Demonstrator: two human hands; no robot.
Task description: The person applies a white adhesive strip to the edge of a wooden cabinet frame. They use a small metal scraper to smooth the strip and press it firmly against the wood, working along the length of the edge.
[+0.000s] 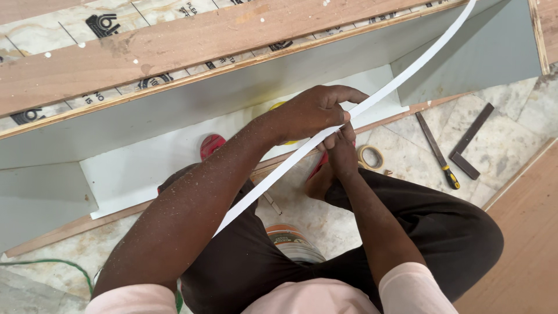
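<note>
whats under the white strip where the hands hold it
Under the white strip lie the grey panel and a bare foot. The left hand hides most of something yellow.

long white edging strip (401,82), curved, held diagonally

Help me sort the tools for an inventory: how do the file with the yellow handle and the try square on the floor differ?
The file is one straight narrow blade ending in a yellow-and-black handle; the try square is L-shaped, a long dark blade meeting a short thick stock. The file has bright colour; the try square is dark all over. Both lie flat on the stone floor, side by side.
</note>
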